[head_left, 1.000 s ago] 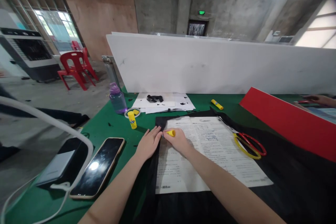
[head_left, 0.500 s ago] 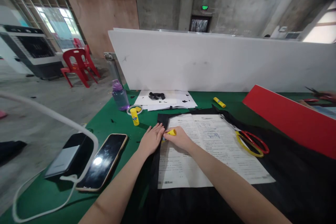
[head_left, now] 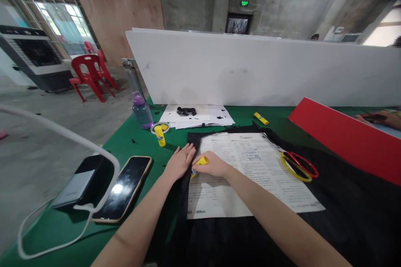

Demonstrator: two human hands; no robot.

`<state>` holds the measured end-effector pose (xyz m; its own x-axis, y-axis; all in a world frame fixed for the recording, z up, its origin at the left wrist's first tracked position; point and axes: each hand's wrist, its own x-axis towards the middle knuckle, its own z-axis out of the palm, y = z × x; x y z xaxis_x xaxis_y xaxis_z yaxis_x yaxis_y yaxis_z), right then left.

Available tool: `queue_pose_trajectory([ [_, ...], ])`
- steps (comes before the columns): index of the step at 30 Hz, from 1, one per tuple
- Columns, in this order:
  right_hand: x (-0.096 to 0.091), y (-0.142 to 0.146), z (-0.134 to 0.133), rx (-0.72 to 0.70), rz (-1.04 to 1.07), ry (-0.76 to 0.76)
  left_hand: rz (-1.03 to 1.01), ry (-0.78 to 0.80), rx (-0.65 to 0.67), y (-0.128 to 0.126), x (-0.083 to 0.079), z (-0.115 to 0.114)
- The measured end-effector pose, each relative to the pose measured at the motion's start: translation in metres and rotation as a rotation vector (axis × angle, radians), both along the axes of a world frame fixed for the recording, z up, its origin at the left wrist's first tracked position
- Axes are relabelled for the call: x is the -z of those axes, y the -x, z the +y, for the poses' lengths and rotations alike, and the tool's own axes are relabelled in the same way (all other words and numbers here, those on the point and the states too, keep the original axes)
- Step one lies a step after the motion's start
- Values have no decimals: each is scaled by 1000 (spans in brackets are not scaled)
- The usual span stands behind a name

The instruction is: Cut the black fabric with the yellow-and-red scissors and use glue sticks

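My right hand (head_left: 213,164) is closed round a yellow glue stick (head_left: 202,161), its lower end at the left edge of a printed sheet of paper (head_left: 232,192). That sheet lies on a large black cloth or sheet (head_left: 282,238). Flat against the black material's left margin rests my left hand (head_left: 179,162), fingers stretched out and holding nothing. Scissors (head_left: 299,167) with one red and one yellow handle lie across the paper's right side. The tip of the glue stick is hidden.
Beyond my left hand stand another glue stick (head_left: 160,136), a tape roll (head_left: 153,128) and a purple bottle (head_left: 142,110). A phone (head_left: 125,192) and a black-and-grey box (head_left: 79,181) lie left. A red board (head_left: 341,142) stands right, a co-worker's hand (head_left: 391,119) behind it.
My right hand has slid the glue stick slightly down along the paper's left edge. My left hand stays pressed at the margin. The camera view has shifted a little.
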<state>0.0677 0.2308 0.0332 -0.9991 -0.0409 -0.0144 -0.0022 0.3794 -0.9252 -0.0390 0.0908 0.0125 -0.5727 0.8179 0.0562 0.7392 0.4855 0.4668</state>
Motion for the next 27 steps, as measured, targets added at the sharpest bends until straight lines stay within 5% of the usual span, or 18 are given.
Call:
queue_pose_trajectory([
  [27, -19, -13, -17, -347, -119, -102, 129, 18, 23, 0, 4, 2],
])
